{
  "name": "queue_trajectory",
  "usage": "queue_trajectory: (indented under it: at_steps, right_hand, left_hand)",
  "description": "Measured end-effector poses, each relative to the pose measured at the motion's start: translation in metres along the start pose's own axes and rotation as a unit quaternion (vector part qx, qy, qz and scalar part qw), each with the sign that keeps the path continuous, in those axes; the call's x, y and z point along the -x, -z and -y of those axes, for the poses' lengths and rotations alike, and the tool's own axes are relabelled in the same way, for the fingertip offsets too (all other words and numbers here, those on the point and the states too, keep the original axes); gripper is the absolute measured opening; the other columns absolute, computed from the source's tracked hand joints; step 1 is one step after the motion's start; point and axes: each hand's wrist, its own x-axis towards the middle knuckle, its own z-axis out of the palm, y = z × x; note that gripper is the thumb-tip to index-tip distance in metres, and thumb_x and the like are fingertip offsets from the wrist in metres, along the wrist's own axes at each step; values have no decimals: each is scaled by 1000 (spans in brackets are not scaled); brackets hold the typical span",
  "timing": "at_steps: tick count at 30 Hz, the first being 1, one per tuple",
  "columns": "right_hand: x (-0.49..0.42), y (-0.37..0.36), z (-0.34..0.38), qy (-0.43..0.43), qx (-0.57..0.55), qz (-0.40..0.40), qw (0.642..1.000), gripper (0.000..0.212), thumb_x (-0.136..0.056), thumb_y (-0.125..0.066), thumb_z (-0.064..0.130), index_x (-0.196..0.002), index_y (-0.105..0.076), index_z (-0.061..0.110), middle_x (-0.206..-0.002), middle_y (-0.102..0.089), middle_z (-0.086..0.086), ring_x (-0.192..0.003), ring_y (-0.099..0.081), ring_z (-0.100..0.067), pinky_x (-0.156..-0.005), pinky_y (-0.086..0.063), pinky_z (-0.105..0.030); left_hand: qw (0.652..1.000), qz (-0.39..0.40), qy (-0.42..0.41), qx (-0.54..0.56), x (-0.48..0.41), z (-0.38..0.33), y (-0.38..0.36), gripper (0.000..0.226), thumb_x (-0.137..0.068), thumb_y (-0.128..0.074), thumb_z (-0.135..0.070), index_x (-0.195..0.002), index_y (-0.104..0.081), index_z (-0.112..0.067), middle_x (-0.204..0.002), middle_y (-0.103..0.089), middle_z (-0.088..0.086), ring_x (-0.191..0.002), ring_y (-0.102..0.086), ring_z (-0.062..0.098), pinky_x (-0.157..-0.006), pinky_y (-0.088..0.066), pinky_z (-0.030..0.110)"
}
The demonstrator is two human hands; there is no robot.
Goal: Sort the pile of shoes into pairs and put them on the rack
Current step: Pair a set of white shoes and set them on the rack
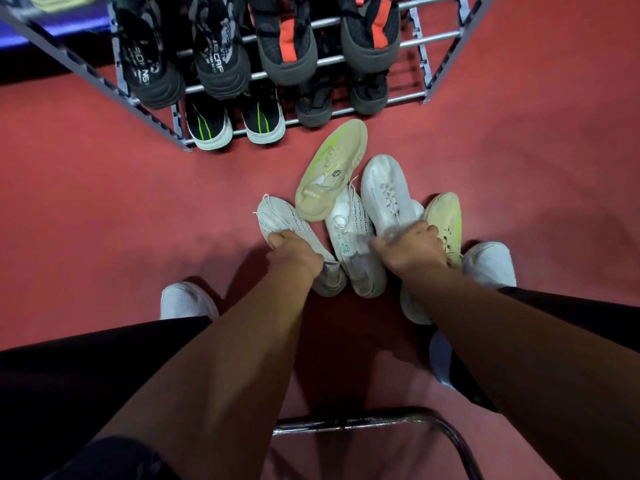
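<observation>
Shoes (pixel 332 168) loose, I count five: three white, two yellow. Left hand (pixel 294 252) grips one white shoe (pixel 277 213); right hand (pixel 414 249) is blurred, its grip I cannot tell.

Spreading underfoot as a dull red floor (pixel 86 209), catching soft shadows. Curving across the bottom as a black metal tube frame (pixel 363 421), bending down at its right end. Showing at top left as a blue-purple surface (pixel 69 22), partly blurred.

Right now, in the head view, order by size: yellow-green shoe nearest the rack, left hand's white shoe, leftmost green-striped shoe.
Tied: yellow-green shoe and white shoe, which the left hand partly covers.
Smallest: green-striped shoe, farther away, partly hidden.
</observation>
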Motion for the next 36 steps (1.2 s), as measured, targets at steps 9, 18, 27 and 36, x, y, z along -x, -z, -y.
queue_trajectory:
  at_steps: [9, 18, 27, 36]
  right_hand:
    - [-9, -2, -3, 79, -17, -26, 996, 108, -67, -70, 77, -141, -41, 3, -135, -48, -14, -120, -54, -33, -100, -53, -47]
    - [10, 2, 4, 140, -175, 47, 974, 86, -60, -83, 70, -121, -58, 15, -112, -67, -2, -96, -70, -20, -90, -60, -38]
    - [7, 2, -27, 205, 62, 130, 968, 53, -86, -60, 37, -139, -57, 28, -124, -48, -5, -110, -57, -27, -92, -46, -35]
    - [-16, 1, -45, 111, 213, 38, 970, 61, -89, -72, 37, -138, -48, 11, -135, -56, -16, -123, -60, -35, -93, -55, -44]
  left_hand:
    - [997, 7, -51, -63, 1, 21, -9, 102, -93, -70, -15, -166, 2, -8, -168, -3, 15, -143, -37, 37, -115, -38, 39]
    - [989, 54, 19, -139, -8, 40, 31, 87, -96, -51, -20, -166, -3, -5, -172, 3, 22, -155, -18, 44, -120, -35, 56]
    - [991, 8, -113, -77, 37, -9, 34, 28, -98, -53, -29, -119, -67, -16, -118, -68, 7, -109, -67, 32, -78, -47, 36]
    - [990, 12, -140, 34, 58, -64, 2, 76, -94, -51, -61, -145, -35, -7, -145, -48, 12, -123, -60, 38, -98, -51, 52]
